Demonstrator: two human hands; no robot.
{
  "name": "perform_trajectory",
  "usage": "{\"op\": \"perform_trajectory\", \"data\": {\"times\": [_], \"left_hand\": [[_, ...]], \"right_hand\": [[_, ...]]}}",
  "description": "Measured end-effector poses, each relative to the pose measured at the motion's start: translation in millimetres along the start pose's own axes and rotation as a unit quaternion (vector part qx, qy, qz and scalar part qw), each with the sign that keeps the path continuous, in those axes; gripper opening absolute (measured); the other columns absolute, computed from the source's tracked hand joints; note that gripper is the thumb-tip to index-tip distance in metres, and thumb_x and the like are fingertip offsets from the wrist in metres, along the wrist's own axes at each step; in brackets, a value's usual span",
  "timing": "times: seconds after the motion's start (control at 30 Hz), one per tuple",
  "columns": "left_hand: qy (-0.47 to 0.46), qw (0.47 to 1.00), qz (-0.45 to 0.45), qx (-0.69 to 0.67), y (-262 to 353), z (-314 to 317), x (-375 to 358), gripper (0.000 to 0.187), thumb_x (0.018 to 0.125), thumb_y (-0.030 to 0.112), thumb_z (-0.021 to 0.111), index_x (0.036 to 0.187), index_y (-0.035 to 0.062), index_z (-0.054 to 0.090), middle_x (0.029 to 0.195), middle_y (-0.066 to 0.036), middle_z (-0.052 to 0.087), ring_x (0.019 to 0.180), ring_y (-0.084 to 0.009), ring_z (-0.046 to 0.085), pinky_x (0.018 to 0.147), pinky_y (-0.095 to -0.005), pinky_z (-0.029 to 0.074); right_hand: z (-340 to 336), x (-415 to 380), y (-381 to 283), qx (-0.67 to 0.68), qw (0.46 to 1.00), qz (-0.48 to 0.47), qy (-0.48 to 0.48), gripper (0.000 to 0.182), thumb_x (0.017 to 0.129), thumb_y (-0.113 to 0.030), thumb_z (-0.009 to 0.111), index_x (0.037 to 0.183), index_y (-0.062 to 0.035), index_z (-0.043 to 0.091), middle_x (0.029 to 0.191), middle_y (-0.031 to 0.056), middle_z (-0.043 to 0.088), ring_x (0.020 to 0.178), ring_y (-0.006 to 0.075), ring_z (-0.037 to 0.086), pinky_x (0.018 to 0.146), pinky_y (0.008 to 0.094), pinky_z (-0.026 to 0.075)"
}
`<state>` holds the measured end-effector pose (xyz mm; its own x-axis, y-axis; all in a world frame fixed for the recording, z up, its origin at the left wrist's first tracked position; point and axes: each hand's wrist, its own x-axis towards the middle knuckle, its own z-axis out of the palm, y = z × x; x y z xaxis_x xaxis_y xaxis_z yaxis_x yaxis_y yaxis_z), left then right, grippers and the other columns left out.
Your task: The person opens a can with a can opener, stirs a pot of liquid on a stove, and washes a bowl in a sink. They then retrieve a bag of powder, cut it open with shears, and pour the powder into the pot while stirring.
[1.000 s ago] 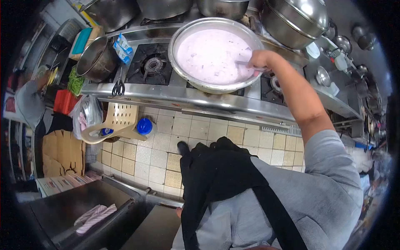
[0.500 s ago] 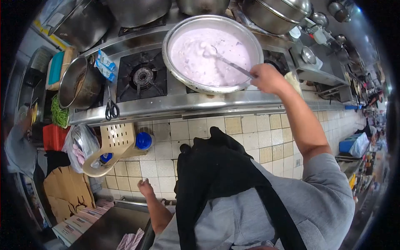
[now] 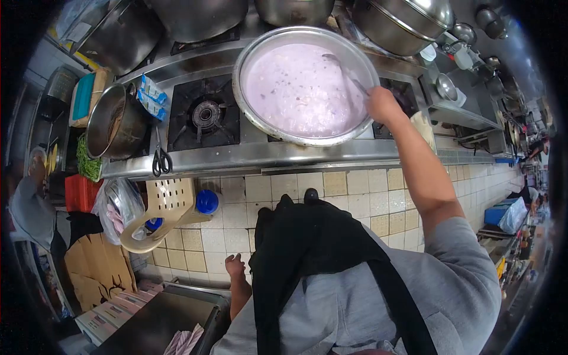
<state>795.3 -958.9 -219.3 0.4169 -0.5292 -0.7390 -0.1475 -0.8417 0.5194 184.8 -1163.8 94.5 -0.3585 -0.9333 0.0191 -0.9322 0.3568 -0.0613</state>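
A wide metal basin [image 3: 239,109] on the stove holds pale pinkish-purple liquid [image 3: 296,89] with small dark and light bits in it. At its right rim, my right hand [image 3: 384,105] is closed around the handle of a metal ladle [image 3: 358,86]. The ladle's head lies toward the far right side of the basin, partly in the liquid. Low beside my body hangs my left hand [image 3: 235,265], fingers loosely apart and holding nothing.
An unlit burner [image 3: 206,114], scissors [image 3: 160,157] and a deep pot [image 3: 97,130] are left of the basin. Large pots line the back. A beige plastic chair [image 3: 168,195] and blue container [image 3: 206,201] stand on the floor. Another person [image 3: 32,204] is at far left.
My right hand has moved slightly right, and the ladle's head has swept from the basin's middle to its far right. My left hand has shifted right, closer to my body.
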Motion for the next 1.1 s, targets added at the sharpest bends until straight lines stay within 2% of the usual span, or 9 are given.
{"op": "perform_trajectory", "data": {"times": [0.07,0.13,0.27,0.43,0.5,0.67,0.73,0.97,1.1], "left_hand": [[0.014,0.997,-0.041,-0.056,0,-1,-11,0.048,0.081,0.006,0.071,0.120,0.0006,0.045,0.076,-0.013,0.058,0.045,-0.0193,0.052,0.035,-0.0313,0.039],[0.006,0.997,-0.043,-0.068,-4,-7,-12,0.047,0.082,0.007,0.071,0.120,0.0009,0.045,0.080,-0.012,0.059,0.048,-0.0187,0.053,0.037,-0.0306,0.040],[-0.004,0.997,-0.028,-0.078,6,-8,-4,0.045,0.083,0.009,0.069,0.121,0.0014,0.046,0.087,-0.012,0.060,0.054,-0.0177,0.055,0.039,-0.0292,0.040],[-0.006,0.999,0.012,-0.043,40,14,-1,0.048,0.086,0.014,0.068,0.127,0.0021,0.047,0.103,-0.014,0.062,0.069,-0.0197,0.061,0.050,-0.0304,0.046],[-0.014,0.999,0.013,-0.051,52,21,2,0.045,0.086,0.014,0.067,0.125,0.0024,0.049,0.104,-0.013,0.061,0.067,-0.0194,0.060,0.050,-0.0298,0.046],[-0.036,0.997,0.036,-0.060,55,30,11,0.043,0.085,0.012,0.069,0.122,0.0033,0.050,0.097,-0.012,0.061,0.062,-0.0184,0.059,0.046,-0.0279,0.044],[-0.045,0.996,0.032,-0.073,49,26,10,0.042,0.085,0.012,0.069,0.121,0.0033,0.050,0.093,-0.011,0.061,0.060,-0.0181,0.058,0.044,-0.0275,0.043],[-0.033,0.998,-0.025,-0.037,28,14,5,0.040,0.084,0.009,0.068,0.119,0.0038,0.049,0.083,-0.008,0.059,0.054,-0.0156,0.054,0.039,-0.0273,0.038],[-0.039,0.996,-0.044,-0.064,24,4,3,0.041,0.084,0.010,0.069,0.119,0.0033,0.049,0.090,-0.011,0.061,0.054,-0.0162,0.054,0.040,-0.0276,0.039]], "right_hand": [[6,23,-10,0.040,0.999,-0.016,-0.018,0.027,0.084,-0.016,0.058,0.090,0.0090,0.066,0.087,0.0268,0.066,0.087,0.0367,0.067,0.075,0.0452,0.052],[-4,39,-33,0.207,0.956,0.095,-0.182,0.031,0.084,-0.019,0.061,0.089,0.0110,0.067,0.082,0.0266,0.066,0.081,0.0348,0.067,0.074,0.0427,0.052],[-6,39,-40,0.251,0.943,0.053,-0.212,0.030,0.083,-0.020,0.063,0.091,0.0086,0.068,0.079,0.0248,0.065,0.078,0.0322,0.066,0.075,0.0410,0.051],[-13,-1,-24,0.147,0.955,-0.212,-0.145,0.027,0.080,-0.015,0.065,0.104,-0.0032,0.069,0.092,0.0239,0.067,0.088,0.0392,0.064,0.081,0.0433,0.049],[-44,-24,-18,0.132,0.953,-0.184,-0.204,0.033,0.078,-0.014,0.067,0.110,-0.0041,0.067,0.098,0.0252,0.066,0.094,0.0418,0.062,0.084,0.0439,0.048],[-124,-44,15,0.085,0.955,-0.221,-0.178,0.038,0.077,-0.010,0.069,0.115,-0.0055,0.066,0.101,0.0241,0.066,0.097,0.0405,0.062,0.086,0.0440,0.048],[-141,-46,12,0.062,0.979,-0.099,-0.166,0.038,0.078,-0.009,0.068,0.115,-0.0055,0.066,0.103,0.0229,0.066,0.098,0.0395,0.062,0.087,0.0436,0.049],[-80,8,10,-0.098,0.992,-0.073,-0.034,0.024,0.082,-0.007,0.059,0.105,-0.0039,0.067,0.103,0.0208,0.067,0.098,0.0379,0.063,0.088,0.0442,0.050],[-59,18,20,-0.134,0.985,-0.089,-0.065,0.020,0.083,-0.005,0.054,0.098,0.0002,0.065,0.103,0.0225,0.066,0.100,0.0386,0.062,0.089,0.0442,0.050]]}}
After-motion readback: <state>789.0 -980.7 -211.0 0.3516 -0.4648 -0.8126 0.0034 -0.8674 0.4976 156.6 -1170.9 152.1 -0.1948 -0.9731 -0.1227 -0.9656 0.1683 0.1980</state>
